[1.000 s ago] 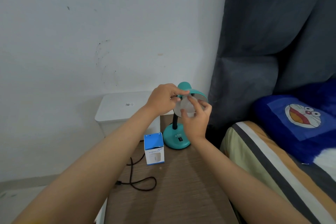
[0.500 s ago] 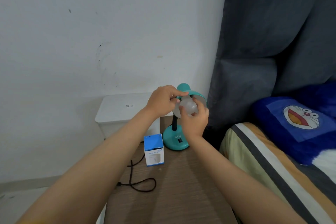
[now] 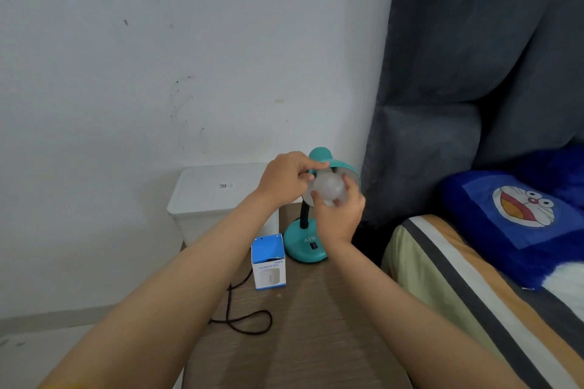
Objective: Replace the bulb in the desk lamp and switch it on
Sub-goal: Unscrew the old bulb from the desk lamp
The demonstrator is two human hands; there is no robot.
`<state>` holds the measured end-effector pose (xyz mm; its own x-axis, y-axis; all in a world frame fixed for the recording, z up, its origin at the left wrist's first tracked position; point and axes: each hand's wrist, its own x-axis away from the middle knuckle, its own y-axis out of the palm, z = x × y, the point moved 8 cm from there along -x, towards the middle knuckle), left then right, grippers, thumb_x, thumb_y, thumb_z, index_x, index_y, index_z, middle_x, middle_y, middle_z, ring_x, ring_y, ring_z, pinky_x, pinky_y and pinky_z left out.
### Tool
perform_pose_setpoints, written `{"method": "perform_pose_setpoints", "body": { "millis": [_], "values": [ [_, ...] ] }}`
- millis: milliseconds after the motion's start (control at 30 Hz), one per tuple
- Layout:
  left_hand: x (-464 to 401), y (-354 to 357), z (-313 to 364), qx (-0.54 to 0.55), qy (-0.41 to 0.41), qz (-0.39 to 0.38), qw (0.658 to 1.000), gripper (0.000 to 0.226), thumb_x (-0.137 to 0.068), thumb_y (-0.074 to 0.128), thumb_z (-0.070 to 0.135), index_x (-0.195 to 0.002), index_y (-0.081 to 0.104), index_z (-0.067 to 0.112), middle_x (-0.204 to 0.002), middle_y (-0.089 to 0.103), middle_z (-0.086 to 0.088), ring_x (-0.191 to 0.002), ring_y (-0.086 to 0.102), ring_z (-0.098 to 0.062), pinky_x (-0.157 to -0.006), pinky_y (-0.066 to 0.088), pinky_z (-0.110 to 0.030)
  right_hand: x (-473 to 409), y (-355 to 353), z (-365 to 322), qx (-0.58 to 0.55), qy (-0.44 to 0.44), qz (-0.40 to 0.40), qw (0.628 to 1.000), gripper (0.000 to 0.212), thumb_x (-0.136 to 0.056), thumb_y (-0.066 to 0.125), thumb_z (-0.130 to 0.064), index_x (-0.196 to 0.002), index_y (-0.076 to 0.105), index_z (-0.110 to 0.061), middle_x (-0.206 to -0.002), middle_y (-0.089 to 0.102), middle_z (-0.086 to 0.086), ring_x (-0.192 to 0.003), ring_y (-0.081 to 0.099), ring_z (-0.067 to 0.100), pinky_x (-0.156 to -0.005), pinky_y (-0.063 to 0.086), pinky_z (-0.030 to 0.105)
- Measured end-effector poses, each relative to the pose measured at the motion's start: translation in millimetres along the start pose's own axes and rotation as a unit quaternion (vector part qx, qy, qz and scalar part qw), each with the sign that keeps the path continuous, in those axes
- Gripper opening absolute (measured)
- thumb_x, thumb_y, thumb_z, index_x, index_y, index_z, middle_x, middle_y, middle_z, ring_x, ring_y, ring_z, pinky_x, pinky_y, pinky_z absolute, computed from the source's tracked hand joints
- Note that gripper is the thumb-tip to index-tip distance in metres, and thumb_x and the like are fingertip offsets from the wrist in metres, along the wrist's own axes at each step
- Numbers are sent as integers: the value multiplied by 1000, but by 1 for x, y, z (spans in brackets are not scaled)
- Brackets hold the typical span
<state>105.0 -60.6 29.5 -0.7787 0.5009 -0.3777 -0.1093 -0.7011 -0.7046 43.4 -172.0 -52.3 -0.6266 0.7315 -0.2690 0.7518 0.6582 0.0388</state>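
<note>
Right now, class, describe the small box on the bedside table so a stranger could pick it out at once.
Find the wooden bedside table between the white wall and the bed. The small box stands upright there, left of the teal lamp's base and above a looped dark cord. It alone is white with a blue top, printed HUMIDIFIER.
</note>
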Motion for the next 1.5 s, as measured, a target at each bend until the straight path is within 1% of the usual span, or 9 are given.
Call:
{"method": "perform_pose_setpoints", "body": {
  "millis": [133, 467, 767, 967, 1067, 1133, 1267, 1333, 1500],
  "values": [
    [1, -1, 0, 6, -2, 4, 1000, 39, -83, 56, 2, -109, 68, 29, -100, 67, -3, -92, 62, -21, -86, 52, -43, 1, 1, 1, -59, 43, -1, 997, 59, -76, 78, -23, -127, 51, -15, -118, 56, -1, -103, 52, 8, -73, 44, 3],
    [2, 0, 0, 13, -5, 5, 1000, 39, -83, 57, 1, -108, 68, 28, -102, 67, -2, -94, 63, -20, -87, 52, -42, -1, 2, -3, -22, -1, -14, 1000, 50, -75, 76, -8, -121, 59, -18, -113, 44, 0, -99, 52, 13, -88, 51, 27],
    [3, 1, 2, 4, -3, -3, 1000, 39, -83, 57, 2, -108, 68, 30, -103, 68, -2, -95, 63, -20, -87, 52, -42, -1, 1, -15, 72, -124, -41, 989, 49, -72, 73, 3, -114, 64, -20, -120, 46, 6, -117, 48, 22, -98, 48, 44],
    [3, -2, -1, 13, -17, 13, 1000, 37, -83, 56, 2, -106, 70, 28, -107, 68, -1, -97, 62, -18, -90, 51, -39, 2, -2, -6, 45, -52, -39, 997, 66, -77, 74, -10, -134, 44, -18, -133, 46, 4, -117, 51, 20, -95, 51, 36],
    [3, -1, 0, 17, -20, 11, 1000, 37, -84, 56, 2, -106, 70, 27, -107, 68, -1, -97, 63, -19, -90, 51, -40, 2, 0, -5, -34, 22, -41, 998, 66, -77, 76, -14, -135, 43, -14, -126, 51, 1, -109, 50, 10, -77, 48, 6],
    [3, -1, -1, 19, -22, 11, 1000, 37, -83, 55, 2, -106, 70, 27, -108, 68, -1, -97, 63, -19, -90, 52, -40, 2, 2, -4, -59, 52, -40, 996, 63, -80, 74, -20, -134, 43, -13, -123, 51, -3, -106, 46, 6, -65, 43, -1],
    [3, -2, -1, 18, -22, 13, 1000, 38, -83, 55, 2, -106, 70, 28, -109, 68, 0, -96, 63, -17, -90, 52, -38, 1, 3, -3, -63, 59, -31, 996, 53, -82, 72, -20, -130, 50, -17, -123, 55, -1, -101, 48, 4, -63, 42, 1],
    [3, -2, 0, 18, -23, 12, 1000, 38, -83, 56, 2, -106, 70, 29, -110, 67, 0, -96, 63, -16, -90, 52, -37, 0, 3, -6, -43, 36, -31, 998, 53, -78, 75, -16, -127, 54, -16, -122, 56, 0, -100, 50, 6, -72, 42, 4],
    [3, -1, -2, 28, -30, 8, 999, 39, -83, 56, 0, -106, 70, 29, -112, 67, 1, -95, 63, -12, -93, 51, -34, -2, 1, -9, 13, -10, -44, 999, 54, -74, 76, -8, -124, 58, -17, -122, 54, 1, -107, 53, 14, -92, 48, 29]
  ]
}}
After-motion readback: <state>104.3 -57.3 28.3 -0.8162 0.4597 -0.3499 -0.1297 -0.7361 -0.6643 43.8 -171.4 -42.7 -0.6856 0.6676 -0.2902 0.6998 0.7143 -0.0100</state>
